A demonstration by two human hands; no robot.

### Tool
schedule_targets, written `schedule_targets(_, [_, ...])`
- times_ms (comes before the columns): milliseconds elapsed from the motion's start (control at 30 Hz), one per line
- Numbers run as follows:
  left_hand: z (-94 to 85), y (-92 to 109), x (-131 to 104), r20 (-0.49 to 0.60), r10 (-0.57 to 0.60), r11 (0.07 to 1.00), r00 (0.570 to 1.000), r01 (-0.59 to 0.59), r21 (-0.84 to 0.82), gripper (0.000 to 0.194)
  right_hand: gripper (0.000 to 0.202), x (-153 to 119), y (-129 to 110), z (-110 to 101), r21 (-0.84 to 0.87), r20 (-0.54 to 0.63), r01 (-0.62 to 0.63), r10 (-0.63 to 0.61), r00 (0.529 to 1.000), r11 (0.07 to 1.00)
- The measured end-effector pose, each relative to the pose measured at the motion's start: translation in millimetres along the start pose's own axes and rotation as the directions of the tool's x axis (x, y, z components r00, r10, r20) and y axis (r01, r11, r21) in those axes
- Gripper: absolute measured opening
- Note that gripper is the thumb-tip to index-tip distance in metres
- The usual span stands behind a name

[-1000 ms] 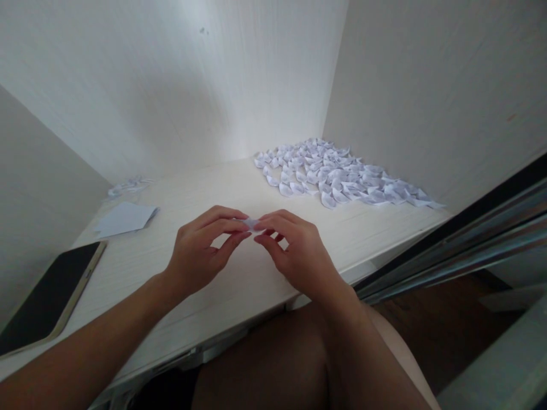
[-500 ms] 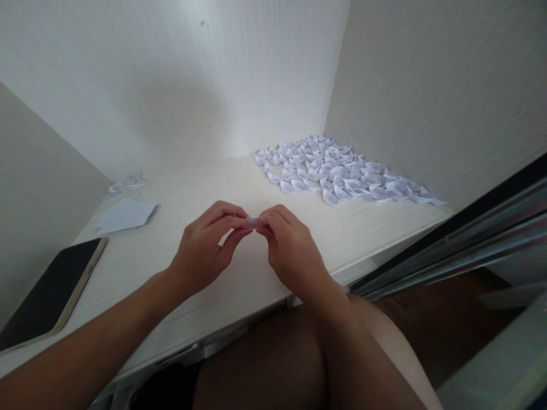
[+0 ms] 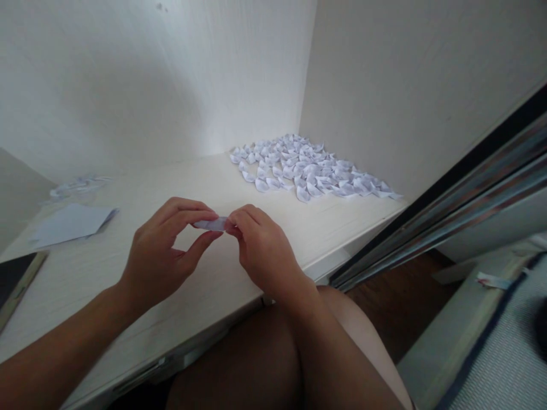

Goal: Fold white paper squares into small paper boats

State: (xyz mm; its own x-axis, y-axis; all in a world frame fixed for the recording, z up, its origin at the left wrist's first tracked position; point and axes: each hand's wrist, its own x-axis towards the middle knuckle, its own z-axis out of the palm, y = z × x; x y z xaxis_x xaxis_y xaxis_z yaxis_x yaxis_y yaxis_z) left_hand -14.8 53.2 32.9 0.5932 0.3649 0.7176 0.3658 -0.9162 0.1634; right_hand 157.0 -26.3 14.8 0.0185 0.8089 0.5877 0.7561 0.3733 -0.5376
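A small folded piece of white paper [image 3: 211,224] is pinched between my two hands above the white desk. My left hand [image 3: 171,245] grips its left end between thumb and fingers, with a gap showing inside the curve of the hand. Closed on the right end is my right hand [image 3: 258,245], whose fingertips hide that part of the paper. Beyond the hands, a spread of many small folded white paper pieces [image 3: 307,168] lies in the desk's back right corner.
Flat white paper sheets [image 3: 72,224] lie on the desk [image 3: 171,324] at left, with white paper scraps [image 3: 79,185] behind them. A dark flat device with a pale edge [image 3: 21,279] is at the left. Walls stand behind and right; a dark-edged metal frame [image 3: 427,228] borders the right.
The view has turned to the right, so the desk things appear further left. My hands are slightly further apart, and more of the folded paper shows between them.
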Motion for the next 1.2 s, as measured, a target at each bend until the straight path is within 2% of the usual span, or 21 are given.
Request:
schedule_targets(300, [-3.3, 2.0, -1.3, -0.024, -0.044, 0.999, 0.999, 0.043, -0.022, 0.010, 0.011, 0.4, -0.7, -4.4, 0.042, -0.046, -0.014, 0.016, 0.999, 0.999])
schedule_targets(533, [0.5, -5.2, -3.1, 0.109, -0.099, 0.970, 0.989, 0.120, -0.213, 0.013, 0.011, -1.2, 2.7, -8.2, 0.022, -0.052, 0.010, -0.009, 0.999, 1.000])
schedule_targets(633, [1.2, -4.3, -2.7, 0.141, -0.051, 0.980, 0.989, 0.076, -0.182, 0.015, 0.013, -1.1, 3.0, -10.1, 0.018, -0.052, 0.046, -0.045, 0.998, 0.999])
schedule_targets(767, [0.4, -3.1, -1.7, 0.117, 0.011, 0.993, 0.993, 0.003, -0.121, 0.020, 0.014, -1.0, 3.1, -11.3, 0.021, -0.056, 0.053, -0.052, 0.997, 0.998])
schedule_targets(933, [-1.3, -4.4, -1.1, 0.085, 0.034, 0.990, 0.996, -0.022, -0.141, 0.020, 0.014, -1.3, 3.8, -12.5, 0.034, -0.044, 0.033, -0.032, 0.999, 0.999])
schedule_targets(1200, [-1.4, 0.3, -1.8, 0.094, -0.107, 0.968, 0.990, 0.125, -0.219, 0.016, 0.015, -1.2, 3.4, -13.0, -0.034, -0.004, 0.059, -0.059, 0.998, 0.998])
